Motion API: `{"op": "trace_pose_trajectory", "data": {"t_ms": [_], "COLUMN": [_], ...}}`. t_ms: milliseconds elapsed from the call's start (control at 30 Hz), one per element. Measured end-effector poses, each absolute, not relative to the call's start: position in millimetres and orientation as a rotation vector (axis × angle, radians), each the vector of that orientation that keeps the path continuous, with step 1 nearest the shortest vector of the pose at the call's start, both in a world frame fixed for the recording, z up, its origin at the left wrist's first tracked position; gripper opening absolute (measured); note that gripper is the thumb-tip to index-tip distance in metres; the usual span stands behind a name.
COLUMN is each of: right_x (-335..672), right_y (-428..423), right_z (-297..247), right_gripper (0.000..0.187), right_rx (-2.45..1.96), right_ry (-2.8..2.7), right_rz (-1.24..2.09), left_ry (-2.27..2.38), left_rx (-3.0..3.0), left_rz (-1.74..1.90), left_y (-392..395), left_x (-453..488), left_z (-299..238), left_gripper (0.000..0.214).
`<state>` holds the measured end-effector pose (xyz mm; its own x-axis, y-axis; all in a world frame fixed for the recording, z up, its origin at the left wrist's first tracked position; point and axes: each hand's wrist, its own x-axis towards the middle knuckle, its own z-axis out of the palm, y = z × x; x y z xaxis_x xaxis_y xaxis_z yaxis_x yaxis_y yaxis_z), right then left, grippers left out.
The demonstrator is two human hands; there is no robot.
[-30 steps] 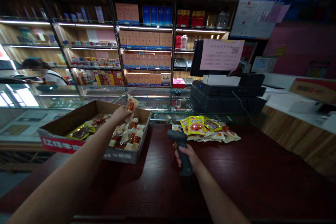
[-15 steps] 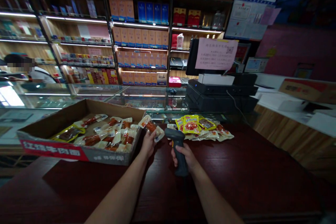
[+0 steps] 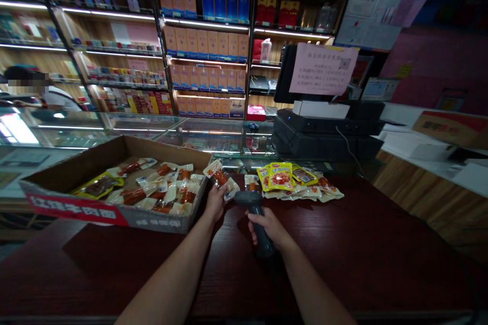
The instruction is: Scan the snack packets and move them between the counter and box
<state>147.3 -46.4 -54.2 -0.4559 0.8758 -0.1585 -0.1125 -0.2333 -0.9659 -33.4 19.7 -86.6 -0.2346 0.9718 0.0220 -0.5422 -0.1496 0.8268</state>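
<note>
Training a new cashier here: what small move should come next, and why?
Probably tip the scanner toward the snack packet: the left hand holds the packet right beside the scanner's head, and the right hand grips its handle.

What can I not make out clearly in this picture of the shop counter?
Head view: the print on the snack packet in the left hand is too small and dim to read.
Head view: the scanner faces away, so its window is not visible; the right hand covers its handle.
Head view: the monitor is mostly covered by the pink notice, whose writing is too small to read.
</note>
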Motion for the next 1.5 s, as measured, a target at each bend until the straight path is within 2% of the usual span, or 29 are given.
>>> {"op": "trace_pose_trajectory", "data": {"t_ms": [233,533,833,1033,1233,1500], "right_x": [147.1,145.2,176.1,214.4,234.7,227.6], "right_y": [-49.6,-45.1,-42.9,-38.5,-44.7,-48.2], "right_z": [-51.1,-57.9,-24.2,-6.6,-3.9,-9.0], "right_gripper": [0.035,0.039,0.043,0.042,0.042,0.04], "right_rx": [-0.957,-0.948,-0.928,-0.967,-1.009,-0.999], "right_ry": [-1.312,-1.29,-1.147,-1.064,-1.009,-1.014], "right_rz": [1.764,1.753,1.621,1.444,1.392,1.43], "left_ry": [0.88,0.887,0.989,1.366,1.712,1.898], "left_rx": [0.653,0.703,0.853,1.144,1.376,1.675], "left_rz": [1.647,1.641,1.408,1.314,1.141,0.924], "left_y": [23.9,17.5,34.3,65.0,76.7,84.9], "left_x": [-30.3,-33.8,-17.6,20.0,42.3,44.1], "left_z": [-89.6,-86.1,-85.4,-71.9,-73.3,-61.3], "left_gripper": [0.031,0.048,0.027,0.028,0.013,0.024]}}
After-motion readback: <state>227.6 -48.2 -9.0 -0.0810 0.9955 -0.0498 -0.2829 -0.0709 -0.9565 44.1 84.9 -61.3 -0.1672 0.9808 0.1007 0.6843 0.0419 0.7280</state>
